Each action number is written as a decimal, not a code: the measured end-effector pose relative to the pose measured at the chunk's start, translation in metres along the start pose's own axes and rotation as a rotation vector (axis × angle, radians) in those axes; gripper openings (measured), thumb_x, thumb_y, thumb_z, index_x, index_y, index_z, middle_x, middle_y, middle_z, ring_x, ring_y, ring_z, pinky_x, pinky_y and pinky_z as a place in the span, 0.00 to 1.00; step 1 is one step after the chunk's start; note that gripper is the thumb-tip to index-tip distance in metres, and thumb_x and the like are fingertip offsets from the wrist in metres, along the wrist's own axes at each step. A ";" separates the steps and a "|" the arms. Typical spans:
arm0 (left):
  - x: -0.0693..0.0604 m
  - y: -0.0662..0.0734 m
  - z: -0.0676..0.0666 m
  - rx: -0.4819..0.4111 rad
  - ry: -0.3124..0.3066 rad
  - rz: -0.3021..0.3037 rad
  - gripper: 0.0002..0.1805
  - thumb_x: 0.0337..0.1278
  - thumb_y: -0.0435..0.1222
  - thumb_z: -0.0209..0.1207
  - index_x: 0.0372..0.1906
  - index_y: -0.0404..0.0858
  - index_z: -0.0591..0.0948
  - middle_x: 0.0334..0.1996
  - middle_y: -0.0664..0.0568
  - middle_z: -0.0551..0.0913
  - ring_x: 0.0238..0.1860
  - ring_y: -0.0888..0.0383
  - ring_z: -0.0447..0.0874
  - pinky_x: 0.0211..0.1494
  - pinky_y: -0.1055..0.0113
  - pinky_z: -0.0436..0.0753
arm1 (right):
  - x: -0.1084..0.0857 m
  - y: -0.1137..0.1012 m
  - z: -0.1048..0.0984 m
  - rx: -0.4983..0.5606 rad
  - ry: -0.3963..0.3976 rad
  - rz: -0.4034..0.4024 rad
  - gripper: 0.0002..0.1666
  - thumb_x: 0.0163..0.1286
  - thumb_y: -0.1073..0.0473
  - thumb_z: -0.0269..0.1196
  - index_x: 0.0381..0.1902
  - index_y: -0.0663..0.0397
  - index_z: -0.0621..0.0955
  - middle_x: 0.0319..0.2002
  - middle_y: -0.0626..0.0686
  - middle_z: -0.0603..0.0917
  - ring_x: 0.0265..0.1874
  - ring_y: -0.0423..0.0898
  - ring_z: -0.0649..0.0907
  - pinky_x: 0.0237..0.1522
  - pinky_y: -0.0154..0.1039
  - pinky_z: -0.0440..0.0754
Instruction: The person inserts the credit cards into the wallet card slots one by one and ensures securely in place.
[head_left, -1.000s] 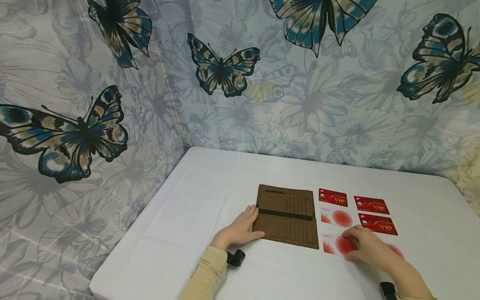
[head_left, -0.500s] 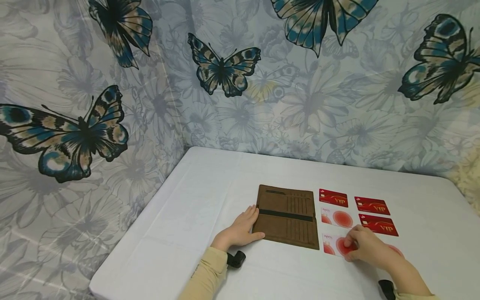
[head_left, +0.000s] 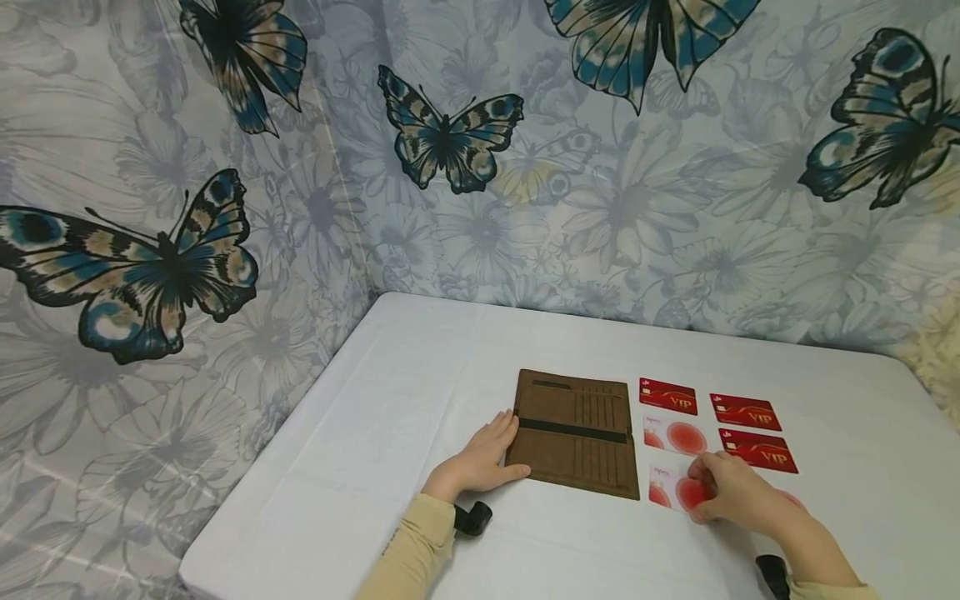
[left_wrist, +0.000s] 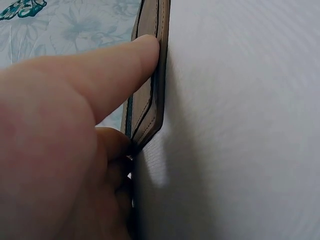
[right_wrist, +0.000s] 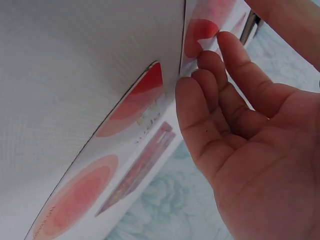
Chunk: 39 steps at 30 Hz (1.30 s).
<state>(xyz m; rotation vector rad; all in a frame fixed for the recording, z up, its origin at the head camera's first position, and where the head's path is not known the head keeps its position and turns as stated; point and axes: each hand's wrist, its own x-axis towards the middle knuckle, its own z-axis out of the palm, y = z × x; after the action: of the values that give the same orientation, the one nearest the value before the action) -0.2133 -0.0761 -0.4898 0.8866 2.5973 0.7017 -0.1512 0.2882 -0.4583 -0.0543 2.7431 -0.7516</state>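
A brown wallet lies spread flat on the white table, with a black band across its middle and rows of card slots. My left hand rests on its left edge, fingers extended; in the left wrist view the thumb touches the wallet's edge. To the right, my right hand pinches a white card with red circles between thumb and fingertips. The right wrist view shows the fingertips at this card, with another similar card below, partly under the hand in the head view.
Red VIP cards lie at the upper left, upper right and middle right of the card group. Another white card lies above the pinched one. A butterfly-patterned cloth hangs behind the table.
The pinched card has shifted very slightly to the right, away from the wallet. My left hand has stayed in place on the wallet.
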 end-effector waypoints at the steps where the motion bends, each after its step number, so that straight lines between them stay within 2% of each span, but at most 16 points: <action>1: 0.000 0.000 0.000 -0.002 0.000 0.000 0.44 0.63 0.54 0.49 0.71 0.30 0.47 0.72 0.42 0.40 0.71 0.51 0.34 0.70 0.56 0.42 | 0.000 0.000 0.000 -0.001 -0.002 0.003 0.32 0.37 0.54 0.77 0.38 0.64 0.75 0.31 0.52 0.73 0.34 0.49 0.72 0.36 0.44 0.81; 13: 0.000 0.000 0.000 -0.015 0.002 -0.002 0.44 0.63 0.54 0.49 0.71 0.30 0.47 0.72 0.42 0.40 0.71 0.51 0.34 0.70 0.55 0.42 | -0.001 0.000 -0.002 -0.031 0.012 -0.007 0.34 0.36 0.54 0.77 0.37 0.63 0.73 0.33 0.54 0.72 0.37 0.52 0.70 0.38 0.47 0.81; 19: -0.001 0.000 0.000 -0.011 -0.002 -0.006 0.45 0.63 0.55 0.49 0.72 0.31 0.47 0.72 0.43 0.40 0.71 0.52 0.34 0.70 0.56 0.42 | -0.008 -0.004 -0.004 -0.038 0.050 -0.061 0.20 0.46 0.68 0.72 0.33 0.61 0.73 0.26 0.51 0.70 0.30 0.48 0.70 0.28 0.35 0.79; 22: -0.001 0.000 0.000 -0.010 0.003 -0.004 0.45 0.63 0.55 0.49 0.72 0.31 0.47 0.72 0.43 0.40 0.71 0.52 0.34 0.70 0.56 0.42 | -0.012 -0.006 -0.006 -0.017 0.055 -0.065 0.16 0.50 0.73 0.69 0.32 0.61 0.73 0.24 0.51 0.70 0.28 0.46 0.71 0.26 0.33 0.78; 34: -0.001 -0.001 0.000 -0.012 0.008 0.005 0.44 0.64 0.54 0.49 0.71 0.31 0.47 0.72 0.42 0.41 0.71 0.52 0.35 0.70 0.56 0.43 | -0.027 -0.001 -0.018 0.060 0.018 -0.042 0.13 0.54 0.65 0.68 0.32 0.60 0.73 0.24 0.49 0.73 0.25 0.45 0.74 0.26 0.34 0.79; 39: 0.000 -0.002 0.001 -0.008 0.010 0.008 0.44 0.64 0.55 0.48 0.71 0.31 0.47 0.72 0.42 0.40 0.71 0.52 0.35 0.70 0.56 0.43 | -0.029 0.001 -0.020 0.069 0.028 -0.062 0.10 0.58 0.65 0.65 0.33 0.60 0.73 0.25 0.49 0.73 0.26 0.45 0.74 0.25 0.34 0.78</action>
<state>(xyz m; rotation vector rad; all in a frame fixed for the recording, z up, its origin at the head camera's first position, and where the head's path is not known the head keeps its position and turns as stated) -0.2139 -0.0773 -0.4917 0.8943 2.5987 0.7206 -0.1298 0.3019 -0.4346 -0.1149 2.7501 -0.8696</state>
